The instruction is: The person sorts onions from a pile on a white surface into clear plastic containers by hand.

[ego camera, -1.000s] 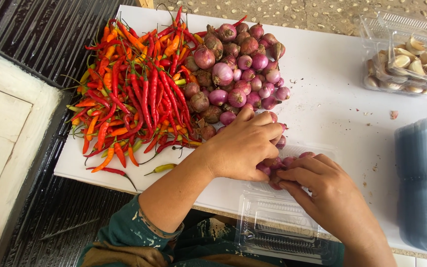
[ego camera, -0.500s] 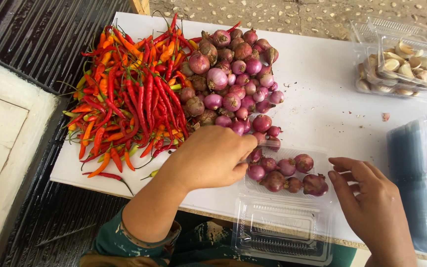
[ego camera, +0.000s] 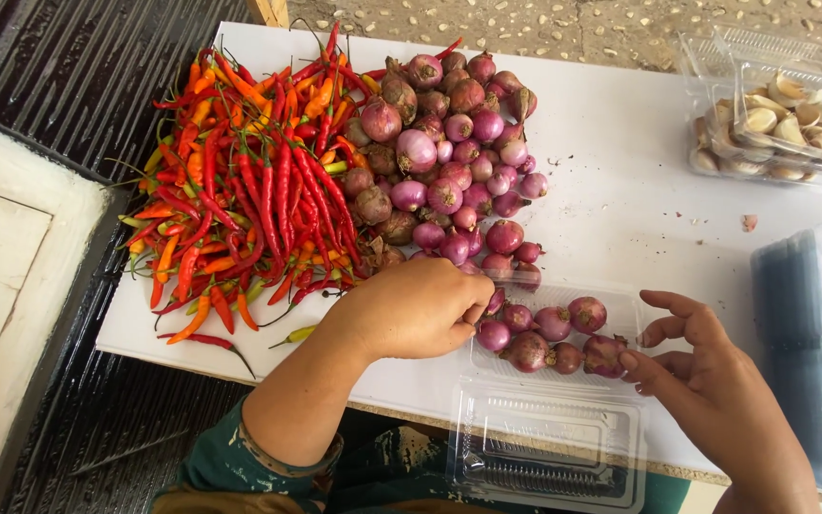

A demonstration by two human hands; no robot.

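Chillies (ego camera: 240,190) piled at nine o'clock, shallot heap (ego camera: 449,152) beside them. The left hand (ego camera: 411,309) has dropped onto the clear tray (ego camera: 620,314), fingers pinching a shallot (ego camera: 495,303); several already inside. The right hand (ego camera: 715,390) has pulled back to three o'clock, fingers spread, empty. Garlic boxes (ego camera: 782,124) at one o'clock, nothing blocking.

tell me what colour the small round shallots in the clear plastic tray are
Reddish purple shallots, head view.

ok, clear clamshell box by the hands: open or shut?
Open. The clear clamshell box lies on the table with its hinged lid folded flat toward the person, and a few shallots sit uncovered in its tray.
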